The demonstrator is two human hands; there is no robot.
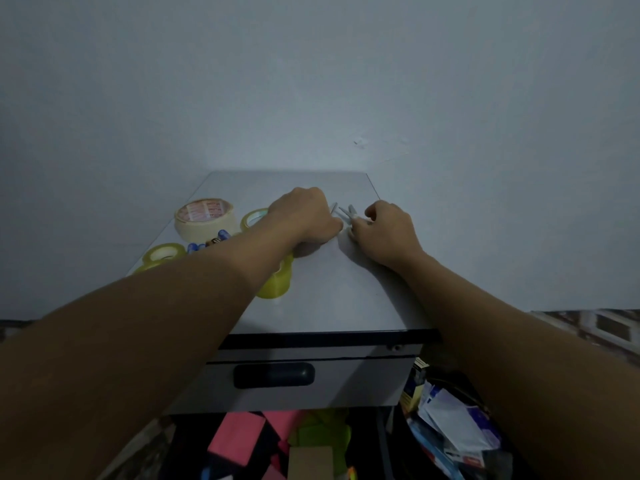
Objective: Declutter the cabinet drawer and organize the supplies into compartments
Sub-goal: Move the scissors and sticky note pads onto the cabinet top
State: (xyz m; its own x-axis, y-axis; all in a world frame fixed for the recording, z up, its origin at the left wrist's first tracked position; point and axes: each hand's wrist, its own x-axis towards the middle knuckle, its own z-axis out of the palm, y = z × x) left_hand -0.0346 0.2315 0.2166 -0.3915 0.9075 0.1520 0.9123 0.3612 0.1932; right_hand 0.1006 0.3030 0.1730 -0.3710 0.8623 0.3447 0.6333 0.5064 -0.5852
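Head view: left hand [301,216] lies knuckles-up on the grey counter [329,289], fingers curled under. Can't tell whether it holds anything, tho its thumb side sits right against the pale clips [347,213]. Right hand [384,233] is also curled, thumb & forefinger pinching the near end of those clips. They're slim and V-shaped, prob. plastic, but small & blurry. Clips lie between the two hands, toward the counter's back edge by the wall.

Left of the left hand is a masking tape roll [203,216], cream w/ red print, lying flat. A clear tape roll [254,218] is just beside it, partly behind the wrist. A yellowish roll [162,254] sits near the counter's left edge, and a second yellowish roll [277,282] is under the left forearm. Small blue-capped items [207,242] lie among the rolls.

Below the counter front is a closed grey drawer [346,382] w/ a dark oval handle [273,374]. Lower down, in dim light, are pink pads [239,441], green pads [322,431] and loose paper packets [446,420] at right.
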